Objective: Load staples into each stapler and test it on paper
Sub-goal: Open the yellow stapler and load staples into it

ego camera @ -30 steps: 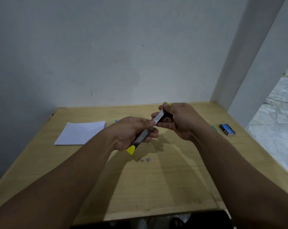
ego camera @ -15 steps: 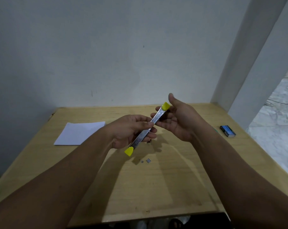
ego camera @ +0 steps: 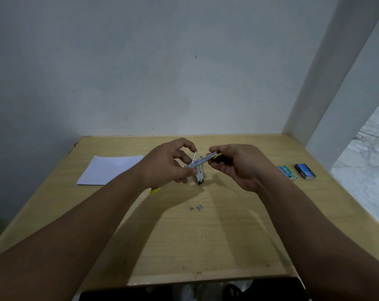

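A silver stapler (ego camera: 200, 162) with yellow ends is held open above the middle of the wooden table (ego camera: 206, 235). My left hand (ego camera: 169, 166) grips its near end, and a thin metal rod sticks up by my fingers. My right hand (ego camera: 236, 164) pinches the far yellow end. One metal arm of the stapler hangs down toward the table. A yellow tip (ego camera: 155, 190) shows under my left wrist. Two small staple pieces (ego camera: 197, 207) lie on the table in front of my hands. White paper (ego camera: 110, 169) lies to the left.
Two staple boxes lie at the right: a green-and-white one (ego camera: 287, 172) and a blue one (ego camera: 305, 170). A wall stands behind the table and a white pillar (ego camera: 327, 83) at its right corner. The table's front edge is near my body.
The stapler was a straight closed bar between my hands; now it is spread open with one arm hanging down. My left hand has risen, and the green box has come into view.
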